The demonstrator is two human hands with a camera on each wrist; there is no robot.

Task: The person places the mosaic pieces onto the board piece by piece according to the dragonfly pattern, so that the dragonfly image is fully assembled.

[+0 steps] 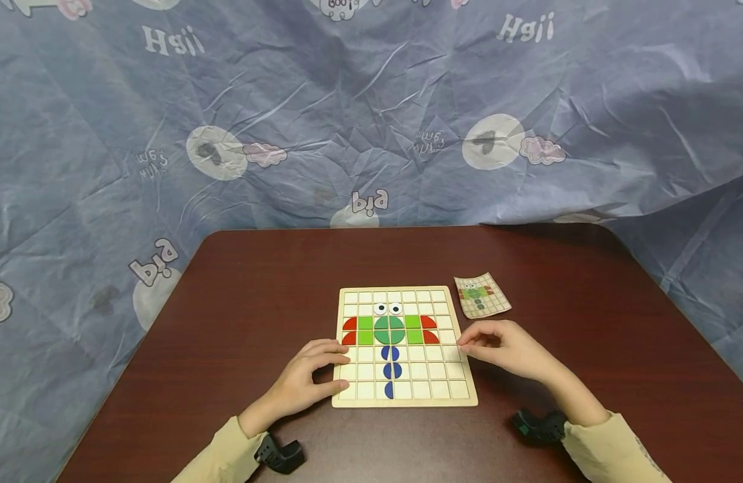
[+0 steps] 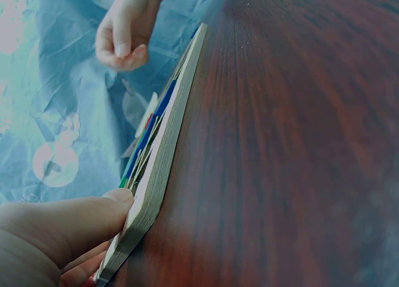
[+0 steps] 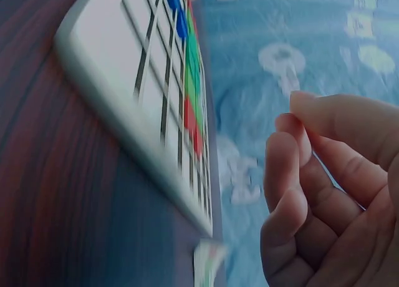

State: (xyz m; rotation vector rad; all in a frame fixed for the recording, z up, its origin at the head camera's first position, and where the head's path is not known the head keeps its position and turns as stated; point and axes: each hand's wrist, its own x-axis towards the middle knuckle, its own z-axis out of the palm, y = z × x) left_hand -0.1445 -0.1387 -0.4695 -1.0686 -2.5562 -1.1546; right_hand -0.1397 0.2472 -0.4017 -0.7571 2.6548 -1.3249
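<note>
A light wooden grid board point(image 1: 433, 389) lies flat on the dark table. On it, coloured tiles form a figure: two eye tiles point(image 1: 388, 308), a green circle point(image 1: 389, 331), light-green squares point(image 1: 412, 329), red rounded tiles point(image 1: 429, 330) and blue half-round tiles point(image 1: 392, 370). In the lowest row, a single blue tile point(image 1: 389, 390) shows. My left hand point(image 1: 305, 379) rests on the board's left side, thumb point(image 2: 106, 212) and fingertips touching its top. Beside the right edge hovers my right hand point(image 1: 507, 345), fingers curled; in the right wrist view, thumb and index finger point(image 3: 296, 109) meet with nothing visible between them.
A small pattern card point(image 1: 483, 296) with a similar printed figure lies behind my right hand, its edges slightly curled. The brown tabletop point(image 1: 275, 282) extends around the board. A blue printed cloth point(image 1: 371, 121) hangs beyond the table's far edge.
</note>
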